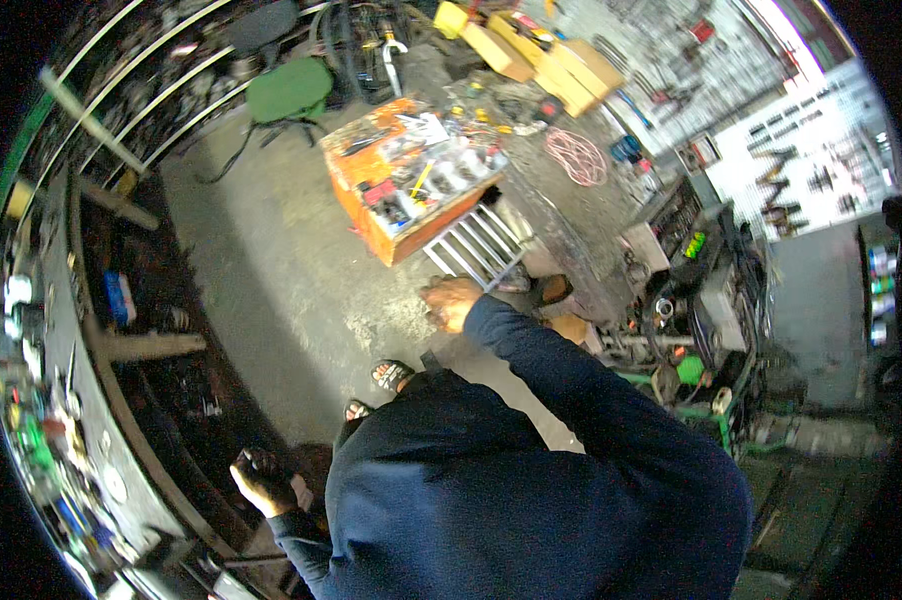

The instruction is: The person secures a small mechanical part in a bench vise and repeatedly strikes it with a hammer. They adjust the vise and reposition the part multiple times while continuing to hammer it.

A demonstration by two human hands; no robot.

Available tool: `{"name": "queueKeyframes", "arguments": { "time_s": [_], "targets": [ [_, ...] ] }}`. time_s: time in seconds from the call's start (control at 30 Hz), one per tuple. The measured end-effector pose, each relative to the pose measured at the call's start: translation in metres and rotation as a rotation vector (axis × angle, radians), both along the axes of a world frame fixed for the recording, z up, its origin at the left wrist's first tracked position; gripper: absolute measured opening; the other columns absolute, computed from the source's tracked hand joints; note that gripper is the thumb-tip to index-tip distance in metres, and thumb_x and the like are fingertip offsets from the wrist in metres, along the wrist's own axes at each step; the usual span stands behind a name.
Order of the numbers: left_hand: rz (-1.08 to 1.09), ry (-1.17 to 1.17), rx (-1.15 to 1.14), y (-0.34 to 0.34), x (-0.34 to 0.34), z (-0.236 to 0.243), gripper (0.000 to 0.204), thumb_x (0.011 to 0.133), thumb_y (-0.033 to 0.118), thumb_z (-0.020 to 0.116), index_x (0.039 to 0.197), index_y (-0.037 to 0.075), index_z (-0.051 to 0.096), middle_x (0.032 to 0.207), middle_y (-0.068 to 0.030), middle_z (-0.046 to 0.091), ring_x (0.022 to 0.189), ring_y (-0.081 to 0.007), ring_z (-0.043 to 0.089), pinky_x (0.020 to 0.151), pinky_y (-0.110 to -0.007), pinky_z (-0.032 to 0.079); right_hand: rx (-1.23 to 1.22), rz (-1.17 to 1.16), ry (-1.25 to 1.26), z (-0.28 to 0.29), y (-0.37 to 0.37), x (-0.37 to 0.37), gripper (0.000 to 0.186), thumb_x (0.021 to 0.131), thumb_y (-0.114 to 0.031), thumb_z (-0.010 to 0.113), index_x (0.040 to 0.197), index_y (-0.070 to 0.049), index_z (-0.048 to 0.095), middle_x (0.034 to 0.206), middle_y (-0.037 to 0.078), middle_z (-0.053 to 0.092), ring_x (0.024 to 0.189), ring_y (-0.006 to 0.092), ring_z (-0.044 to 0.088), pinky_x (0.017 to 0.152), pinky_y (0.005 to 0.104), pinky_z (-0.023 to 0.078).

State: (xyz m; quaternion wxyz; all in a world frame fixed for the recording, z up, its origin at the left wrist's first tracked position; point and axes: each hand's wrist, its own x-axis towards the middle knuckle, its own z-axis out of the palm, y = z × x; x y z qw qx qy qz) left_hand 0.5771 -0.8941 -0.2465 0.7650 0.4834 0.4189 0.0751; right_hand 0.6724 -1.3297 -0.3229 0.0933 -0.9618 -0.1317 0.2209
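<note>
My right hand (451, 302) is held out ahead of my body, its fingers curled. It appears just in front of a slatted metal rack (476, 247) beside an orange cabinet (370, 222); whether it touches the rack I cannot tell. Low on the left, my left hand (261, 482) is closed in a fist next to the dark shelf space under a long workbench (106, 425). Blur and the curled fingers hide whatever either hand may hold. Small parts, a yellow-handled tool (421, 180) and a red item (379, 192) lie on the cabinet top.
A green-seated chair (291, 90) stands at the far left on the concrete floor (261, 250). Yellow boxes (566, 75) and a coil of pink cord (575, 157) lie at the back. Cluttered tools and parts crowd the right side, near a tool board (801, 150).
</note>
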Motion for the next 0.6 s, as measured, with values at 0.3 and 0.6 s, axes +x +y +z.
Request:
{"name": "queueKeyframes", "arguments": {
  "time_s": [0.3, 0.6],
  "targets": [
    [-0.514, -0.027, -0.141, -0.085, 0.165, -0.025, 0.035, 0.097, 0.044, 0.048, 0.073, 0.019, 0.044, 0.066, 0.0015, 0.041, 0.056, -0.0156, 0.04, 0.054, -0.032, 0.036, 0.187, -0.584, 0.268, -0.105, -0.105, -0.127, 0.042, 0.083, -0.043, 0.072, 0.105, -0.007, 0.065, 0.1, 0.019, 0.068, 0.095, 0.0398, 0.067, 0.081, 0.0477, 0.055],
    [-1.24, -0.193, 0.386, -0.097, 0.295, -0.067, 0.018, 0.1, 0.012, 0.055, 0.108, 0.004, 0.069, 0.079, 0.0, 0.059, 0.065, -0.0117, 0.054, 0.062, -0.028, 0.049, 0.088, -0.505, 0.392, -0.083, -0.079, -0.019, 0.052, 0.087, -0.046, 0.069, 0.124, -0.009, 0.065, 0.117, 0.018, 0.068, 0.11, 0.0384, 0.065, 0.092, 0.0466, 0.054]
  ]
}}
